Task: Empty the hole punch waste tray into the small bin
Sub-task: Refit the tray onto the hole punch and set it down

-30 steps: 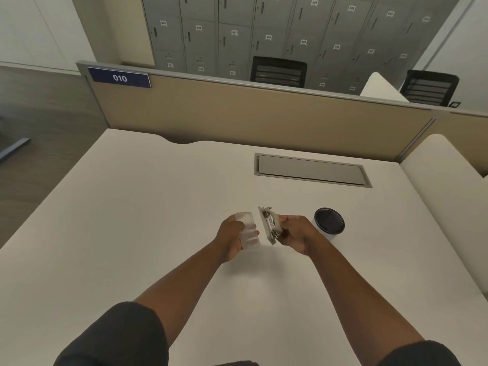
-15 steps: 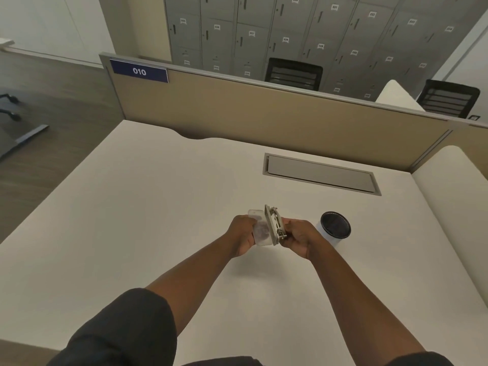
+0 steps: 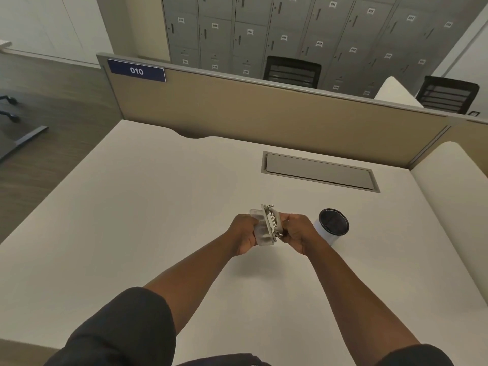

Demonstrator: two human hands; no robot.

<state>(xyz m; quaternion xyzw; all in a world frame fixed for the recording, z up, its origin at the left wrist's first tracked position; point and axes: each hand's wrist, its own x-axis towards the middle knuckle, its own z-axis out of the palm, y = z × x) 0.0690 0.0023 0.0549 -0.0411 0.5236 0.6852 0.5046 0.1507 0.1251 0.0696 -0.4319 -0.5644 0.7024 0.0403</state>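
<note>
Both hands hold the hole punch above the middle of the white desk (image 3: 132,220). My left hand (image 3: 241,233) grips the clear plastic waste tray (image 3: 261,229), which sits pressed against the flat underside of the metal hole punch (image 3: 274,223). My right hand (image 3: 298,233) is closed around the punch's metal body, turned on its side. The small bin (image 3: 331,228), a white cylinder with a dark inside, stands upright on the desk just right of my right hand. I cannot tell what the tray holds.
A grey cable flap (image 3: 319,171) is set into the desk behind the bin. A beige partition (image 3: 264,112) with a "010" sign closes the far edge. A second white desk (image 3: 454,207) abuts on the right. Lockers and two black chairs stand beyond.
The tray was apart from the punch, with a gap between my hands; the hands have come together and the tray now sits against the punch's base. The camera has shifted.
</note>
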